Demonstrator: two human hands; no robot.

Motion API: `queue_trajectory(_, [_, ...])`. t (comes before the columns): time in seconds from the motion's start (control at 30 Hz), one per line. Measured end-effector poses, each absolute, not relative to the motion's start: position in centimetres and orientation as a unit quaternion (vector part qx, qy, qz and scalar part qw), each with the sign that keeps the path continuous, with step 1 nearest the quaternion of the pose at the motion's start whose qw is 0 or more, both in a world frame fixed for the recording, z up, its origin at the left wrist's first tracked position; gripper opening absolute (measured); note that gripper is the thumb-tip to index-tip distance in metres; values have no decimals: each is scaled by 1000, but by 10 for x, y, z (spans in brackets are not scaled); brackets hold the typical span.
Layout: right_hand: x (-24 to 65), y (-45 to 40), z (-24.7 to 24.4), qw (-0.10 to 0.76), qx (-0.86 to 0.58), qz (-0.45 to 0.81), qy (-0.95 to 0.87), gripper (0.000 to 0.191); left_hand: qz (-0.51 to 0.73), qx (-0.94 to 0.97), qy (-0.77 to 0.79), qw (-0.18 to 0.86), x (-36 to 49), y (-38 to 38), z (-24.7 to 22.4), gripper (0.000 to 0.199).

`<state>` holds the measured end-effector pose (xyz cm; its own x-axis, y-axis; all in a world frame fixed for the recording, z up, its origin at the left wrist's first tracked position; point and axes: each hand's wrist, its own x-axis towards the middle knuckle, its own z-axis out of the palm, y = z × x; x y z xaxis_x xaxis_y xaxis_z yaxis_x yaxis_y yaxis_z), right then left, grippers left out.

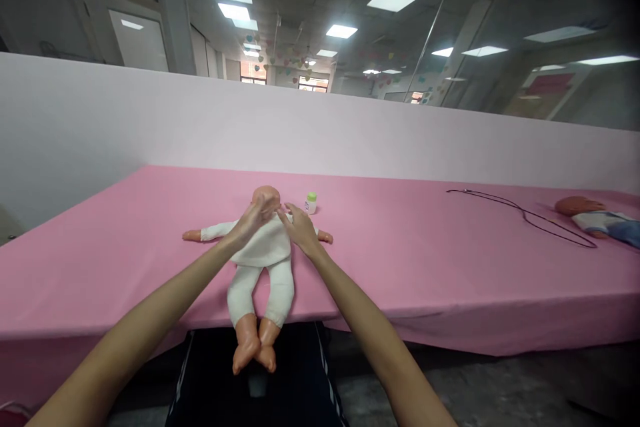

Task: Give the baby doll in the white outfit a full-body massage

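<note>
A baby doll (pixel 263 243) in a white top and white leggings lies on its back with its arms spread out. Its head points away from me and its bare feet hang past the table's front edge. My left hand (pixel 256 217) is over the doll's chin and neck, fingers stretched out and slightly blurred, covering part of the face. At the doll's shoulder, my right hand (pixel 300 223) has its fingers extended and thumb apart, with nothing visible in it. Whether either hand touches the doll I cannot tell. A small white bottle with a green cap (pixel 311 203) stands just beyond my right hand.
The table has a pink cover (pixel 400 247) that hangs over its front edge. A thin black cable (pixel 523 210) lies looped to the right. Another doll (pixel 595 217) in blue and white lies at the far right. A white low wall (pixel 320 130) with glass above it runs behind.
</note>
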<state>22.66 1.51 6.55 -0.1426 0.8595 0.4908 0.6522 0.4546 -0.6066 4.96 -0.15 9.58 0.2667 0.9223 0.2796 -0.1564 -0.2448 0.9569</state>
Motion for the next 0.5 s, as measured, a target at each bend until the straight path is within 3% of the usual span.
queue_trajectory(0.1, [228, 16, 42, 374, -498, 110, -775, 38, 482, 682, 481, 267, 22, 17, 71, 46])
queue_trajectory(0.2, [217, 22, 34, 334, -513, 57, -788, 32, 376, 734, 554, 117, 12, 33, 41, 37])
queue_trajectory(0.3, [204, 33, 33, 278, -560, 23, -780, 25, 307, 754, 577, 70, 11, 46, 22, 27])
queue_trajectory(0.5, [192, 51, 25, 216, -582, 10, -784, 28, 247, 756, 600, 82, 20, 59, 23, 21])
